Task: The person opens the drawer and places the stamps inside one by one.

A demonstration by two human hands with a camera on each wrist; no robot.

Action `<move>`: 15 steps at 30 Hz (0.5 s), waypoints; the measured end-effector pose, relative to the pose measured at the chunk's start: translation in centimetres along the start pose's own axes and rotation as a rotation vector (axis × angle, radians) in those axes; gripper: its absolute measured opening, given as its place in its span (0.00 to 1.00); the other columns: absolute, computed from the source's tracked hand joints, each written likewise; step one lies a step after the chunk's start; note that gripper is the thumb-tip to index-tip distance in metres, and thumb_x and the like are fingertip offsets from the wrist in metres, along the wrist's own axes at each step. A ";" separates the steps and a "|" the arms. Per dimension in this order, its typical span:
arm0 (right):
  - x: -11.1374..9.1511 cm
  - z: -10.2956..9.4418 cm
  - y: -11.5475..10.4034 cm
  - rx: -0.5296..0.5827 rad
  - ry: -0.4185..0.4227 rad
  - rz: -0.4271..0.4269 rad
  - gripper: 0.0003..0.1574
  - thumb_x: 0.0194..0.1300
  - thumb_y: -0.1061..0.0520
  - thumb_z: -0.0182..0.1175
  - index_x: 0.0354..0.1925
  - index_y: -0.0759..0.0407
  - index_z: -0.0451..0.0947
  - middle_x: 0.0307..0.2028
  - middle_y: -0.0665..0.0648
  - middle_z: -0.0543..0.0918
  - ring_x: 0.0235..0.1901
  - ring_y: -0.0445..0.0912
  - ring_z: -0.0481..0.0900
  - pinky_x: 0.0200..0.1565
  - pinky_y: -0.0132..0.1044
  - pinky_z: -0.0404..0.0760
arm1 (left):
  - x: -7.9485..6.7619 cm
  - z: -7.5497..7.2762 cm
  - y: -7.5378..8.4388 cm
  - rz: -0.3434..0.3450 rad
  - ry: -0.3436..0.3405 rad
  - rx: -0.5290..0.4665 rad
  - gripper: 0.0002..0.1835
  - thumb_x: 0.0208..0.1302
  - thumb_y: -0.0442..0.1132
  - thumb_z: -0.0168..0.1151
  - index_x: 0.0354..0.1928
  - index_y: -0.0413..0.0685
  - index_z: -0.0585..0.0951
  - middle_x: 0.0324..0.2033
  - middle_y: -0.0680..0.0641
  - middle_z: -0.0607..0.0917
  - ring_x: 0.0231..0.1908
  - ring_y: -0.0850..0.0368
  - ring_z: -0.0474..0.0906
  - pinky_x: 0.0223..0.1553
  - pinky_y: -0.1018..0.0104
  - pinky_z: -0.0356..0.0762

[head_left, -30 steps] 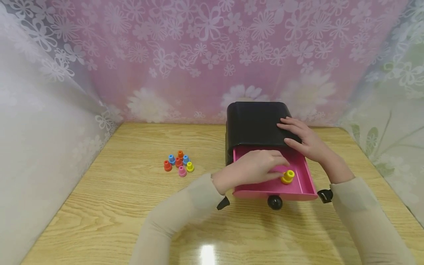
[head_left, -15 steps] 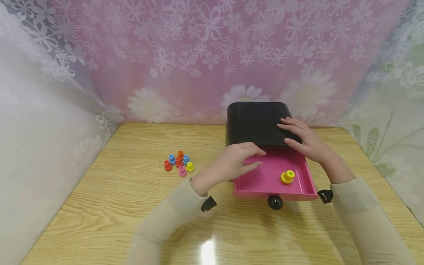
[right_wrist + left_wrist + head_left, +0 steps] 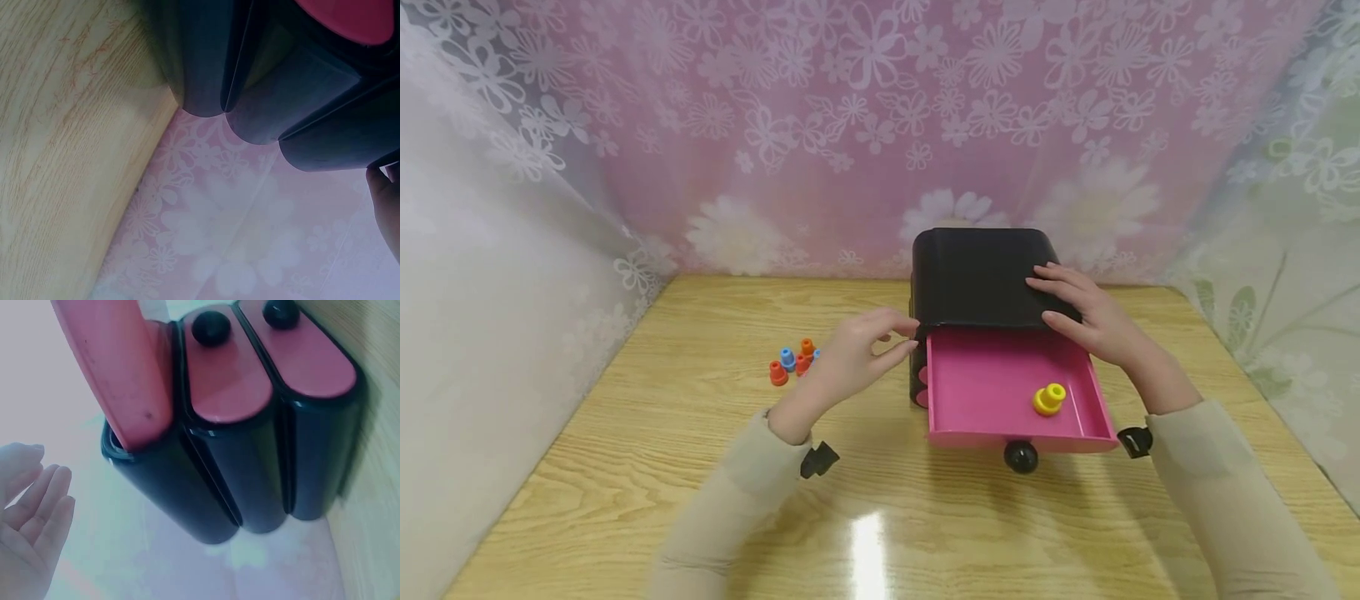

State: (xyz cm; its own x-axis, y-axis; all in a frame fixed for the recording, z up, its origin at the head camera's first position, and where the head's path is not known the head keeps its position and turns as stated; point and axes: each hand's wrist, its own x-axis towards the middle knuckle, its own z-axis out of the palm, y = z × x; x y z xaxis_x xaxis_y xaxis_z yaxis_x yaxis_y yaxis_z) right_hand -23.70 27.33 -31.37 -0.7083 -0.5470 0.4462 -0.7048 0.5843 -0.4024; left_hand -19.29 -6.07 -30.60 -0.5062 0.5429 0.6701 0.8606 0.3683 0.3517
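A black drawer unit (image 3: 981,275) stands on the table with its pink top drawer (image 3: 977,392) pulled out. Inside that drawer, toward its right side, lies a yellow stepped, cone-like peg (image 3: 1049,399) with a hole in its end. My left hand (image 3: 850,354) hovers just left of the unit, fingers loosely bent and holding nothing; the left wrist view shows the same hand (image 3: 34,519) beside the unit. My right hand (image 3: 1090,321) rests on the right side of the unit's top, fingers spread. Only its edge shows in the right wrist view.
Several small pegs, among them a red one (image 3: 778,373), a blue one (image 3: 787,359) and an orange one (image 3: 807,347), stand left of my left hand, which hides some. Two lower drawers (image 3: 228,375) are shut. A flowered curtain (image 3: 820,150) hangs behind the table.
My left hand has moved left from beside the yellow peg, out over the drawer's left edge, toward the small pegs. The yellow peg stays in the drawer; my right hand has kept still.
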 end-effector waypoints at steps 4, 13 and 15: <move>0.0 0.0 0.0 0.000 -0.003 0.001 0.28 0.60 0.56 0.54 0.59 0.60 0.65 0.61 0.61 0.59 0.64 0.54 0.48 0.56 0.59 0.50 | -1.1 -0.8 -0.9 -0.063 0.007 0.024 0.10 0.53 0.32 0.62 0.39 0.38 0.80 0.37 0.45 0.82 0.36 0.57 0.77 0.35 0.71 0.75; 0.1 0.1 0.1 0.003 -0.003 -0.002 0.28 0.61 0.55 0.54 0.59 0.60 0.65 0.61 0.61 0.59 0.63 0.55 0.48 0.57 0.59 0.49 | -3.9 -2.7 -3.0 -0.183 0.024 0.063 0.12 0.53 0.30 0.61 0.41 0.37 0.79 0.35 0.44 0.81 0.37 0.56 0.77 0.35 0.67 0.76; 0.1 0.0 0.1 0.002 -0.004 -0.001 0.28 0.61 0.55 0.54 0.59 0.60 0.65 0.61 0.61 0.59 0.63 0.55 0.48 0.57 0.59 0.49 | -4.6 -3.2 -3.5 -0.207 0.037 0.073 0.12 0.52 0.29 0.62 0.41 0.36 0.79 0.34 0.43 0.81 0.36 0.54 0.77 0.34 0.65 0.76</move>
State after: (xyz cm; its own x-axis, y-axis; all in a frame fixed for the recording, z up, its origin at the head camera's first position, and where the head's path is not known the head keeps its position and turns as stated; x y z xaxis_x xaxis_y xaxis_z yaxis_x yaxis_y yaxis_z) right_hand -23.85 27.32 -31.42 -0.7078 -0.5496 0.4437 -0.7054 0.5828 -0.4034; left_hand -19.75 -12.25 -32.85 -0.6680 0.4224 0.6127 0.7315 0.5237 0.4366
